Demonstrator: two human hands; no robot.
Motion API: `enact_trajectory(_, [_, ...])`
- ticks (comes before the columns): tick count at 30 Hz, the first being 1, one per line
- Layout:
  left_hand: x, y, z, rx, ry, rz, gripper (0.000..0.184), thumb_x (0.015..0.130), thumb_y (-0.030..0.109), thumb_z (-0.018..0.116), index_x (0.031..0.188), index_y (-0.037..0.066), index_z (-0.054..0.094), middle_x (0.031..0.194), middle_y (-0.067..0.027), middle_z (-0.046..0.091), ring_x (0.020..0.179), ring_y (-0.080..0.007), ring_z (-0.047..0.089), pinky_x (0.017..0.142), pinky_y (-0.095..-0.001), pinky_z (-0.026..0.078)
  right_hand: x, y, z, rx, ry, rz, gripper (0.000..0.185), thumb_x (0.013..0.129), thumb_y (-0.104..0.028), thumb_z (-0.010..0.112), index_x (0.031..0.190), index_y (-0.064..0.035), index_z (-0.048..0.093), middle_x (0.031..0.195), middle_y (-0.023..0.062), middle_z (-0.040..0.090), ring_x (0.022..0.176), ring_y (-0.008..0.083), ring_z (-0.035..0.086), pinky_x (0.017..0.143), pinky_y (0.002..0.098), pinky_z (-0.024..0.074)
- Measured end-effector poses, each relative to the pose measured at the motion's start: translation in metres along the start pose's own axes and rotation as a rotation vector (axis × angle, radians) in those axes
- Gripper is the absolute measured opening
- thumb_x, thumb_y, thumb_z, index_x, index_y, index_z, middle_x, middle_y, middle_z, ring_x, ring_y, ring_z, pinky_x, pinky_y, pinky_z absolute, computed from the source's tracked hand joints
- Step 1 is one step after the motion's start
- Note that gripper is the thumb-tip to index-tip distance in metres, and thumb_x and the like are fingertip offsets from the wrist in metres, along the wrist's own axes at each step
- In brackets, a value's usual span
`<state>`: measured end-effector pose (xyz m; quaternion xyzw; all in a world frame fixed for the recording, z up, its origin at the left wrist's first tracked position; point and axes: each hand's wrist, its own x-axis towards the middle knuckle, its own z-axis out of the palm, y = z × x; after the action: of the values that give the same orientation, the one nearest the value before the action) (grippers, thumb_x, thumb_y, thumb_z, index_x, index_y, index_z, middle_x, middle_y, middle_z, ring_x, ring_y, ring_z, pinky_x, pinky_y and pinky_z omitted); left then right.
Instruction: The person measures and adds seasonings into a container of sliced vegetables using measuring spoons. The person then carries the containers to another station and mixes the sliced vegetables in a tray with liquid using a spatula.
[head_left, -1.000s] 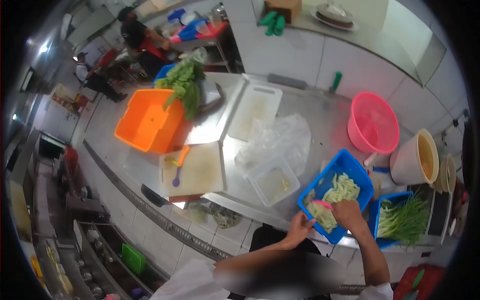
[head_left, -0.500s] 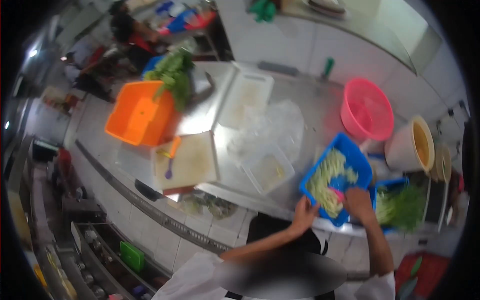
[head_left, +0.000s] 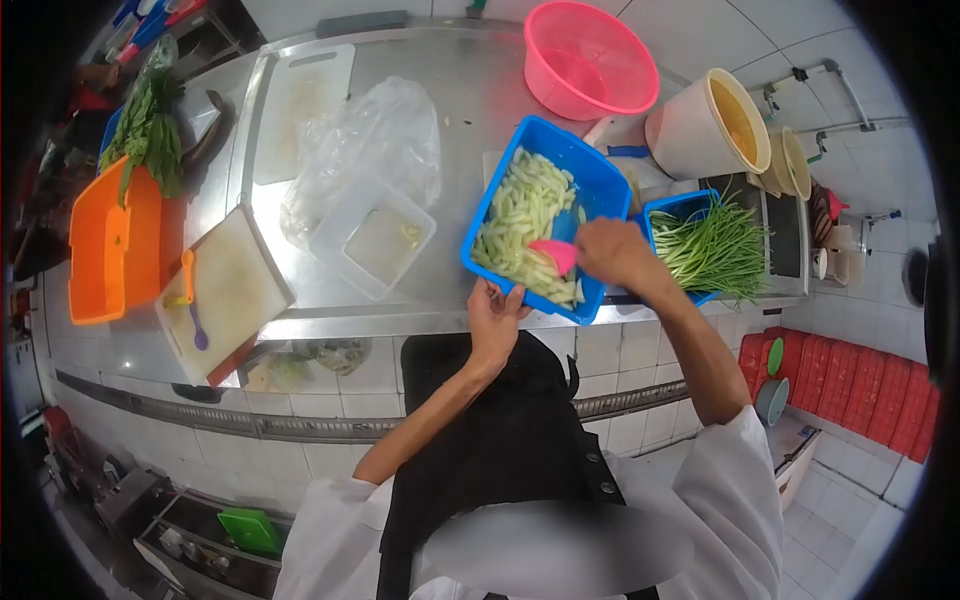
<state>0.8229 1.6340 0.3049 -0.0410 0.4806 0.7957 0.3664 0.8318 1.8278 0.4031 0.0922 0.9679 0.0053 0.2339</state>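
A blue plastic basin [head_left: 602, 180] stands tilted toward me at the steel counter's near edge. Pale green cut vegetable strips [head_left: 525, 205] fill much of its left and front side. My left hand [head_left: 495, 318] grips the basin's near left rim, fingers closed around it. My right hand [head_left: 618, 255] is closed in a fist over the right side of the basin, holding a pink spoon [head_left: 556, 257]. The spoon's bowl touches the strips; its handle is hidden in the fist. Just right of this hand, a second blue container [head_left: 690, 207] holds long green scallions [head_left: 715, 248].
Behind the basin are a pink tub [head_left: 590, 60] and a white bucket [head_left: 705, 125]. Leftward lie a clear plastic box [head_left: 340, 235], a plastic bag [head_left: 385, 140], a cutting board [head_left: 235, 285] with orange and purple spoons, and an orange crate [head_left: 95, 250] beside leafy greens [head_left: 150, 130].
My view has turned toward the right, so the counter's things appear farther left. Both hands stay at the basin, the right one still holding the pink spoon among the strips.
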Motion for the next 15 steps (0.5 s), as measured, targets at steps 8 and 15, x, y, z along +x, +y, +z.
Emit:
enact_trajectory(8, [-0.026, 0.019, -0.019, 0.051, -0.021, -0.061, 0.011, 0.089, 0.002, 0.055, 0.091, 0.005, 0.044, 0.096, -0.0046, 0.054, 0.089, -0.0152, 0.06, 0.08, -0.0334, 0.057, 0.065, 0.025, 0.058, -0.033, 0.352, 0.045, 0.018, 0.078, -0.015, 0.052, 0.079, -0.0037, 0.066, 0.084, 0.0206, 0.065, 0.075, 0.0334, 0.066, 0.062, 0.0441, 0.0519])
enact_trajectory(15, [0.001, 0.009, -0.002, -0.03, -0.051, 0.014, 0.01, 0.09, 0.002, 0.054, 0.09, 0.004, 0.044, 0.096, -0.006, 0.055, 0.089, -0.0148, 0.06, 0.08, -0.0342, 0.057, 0.011, 0.008, -0.003, 0.019, 0.22, -0.088, 0.018, 0.079, -0.02, 0.053, 0.076, -0.0056, 0.063, 0.075, 0.0174, 0.063, 0.065, 0.0325, 0.062, 0.056, 0.0454, 0.0481])
